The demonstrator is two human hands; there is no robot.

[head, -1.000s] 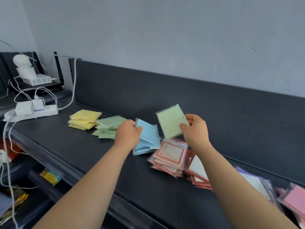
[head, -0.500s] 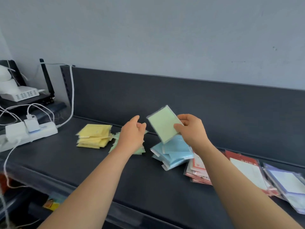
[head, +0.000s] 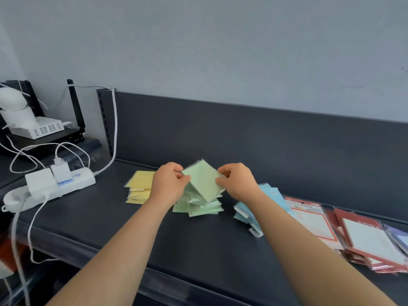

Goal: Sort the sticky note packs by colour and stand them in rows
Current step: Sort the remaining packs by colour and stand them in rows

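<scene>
A light green sticky note pack (head: 202, 180) is tilted in the air just above the green pile (head: 198, 206). My left hand (head: 169, 186) pinches its left edge and my right hand (head: 237, 184) pinches its right edge. A yellow pile (head: 140, 188) lies flat to the left, partly behind my left hand. A blue pile (head: 268, 195) lies to the right, partly hidden by my right forearm. Red-framed packs (head: 313, 219) and further red packs (head: 373, 241) lie flat at the far right. All piles rest on the dark shelf (head: 198, 239).
A white power strip (head: 50, 184) with plugged-in chargers and trailing white cables lies at the shelf's left end. A white device (head: 33, 127) and a black router antenna (head: 76, 107) stand behind it. The shelf's dark back panel (head: 242, 138) rises behind the piles.
My right hand carried the green pack leftward and down over the green pile. My left hand came up and took its left edge. The view has also shifted.
</scene>
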